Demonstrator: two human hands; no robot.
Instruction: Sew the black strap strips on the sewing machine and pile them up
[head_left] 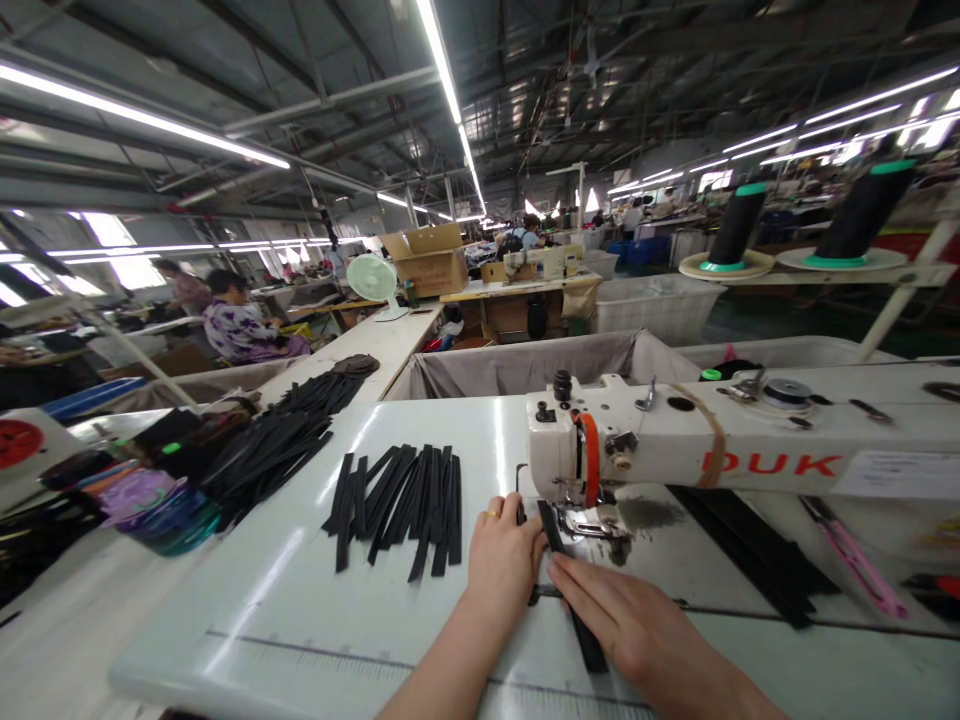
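Observation:
A black fabric strip (589, 642) runs from beside the presser foot (589, 524) of a white sewing machine (645, 430) towards me. My right hand (626, 612) has its fingers pressed together on the strip's right edge, with the thumb hidden. On the other side, my left hand (504, 550), wearing a ring, is curled with its fingertips against the strip close to the needle area; some of these fingers are hidden. Left of my hands, several short black strips (405, 500) lie fanned out on the pale tabletop (262, 610).
More black strips (750, 550) and pink-handled snips (862, 570) lie behind the machine arm. A large pile of strips (277, 430) and a cup-like container (161, 510) are at left. Thread cones (739, 225) stand at right. A cloth-lined bin (525, 370) adjoins the table's far edge.

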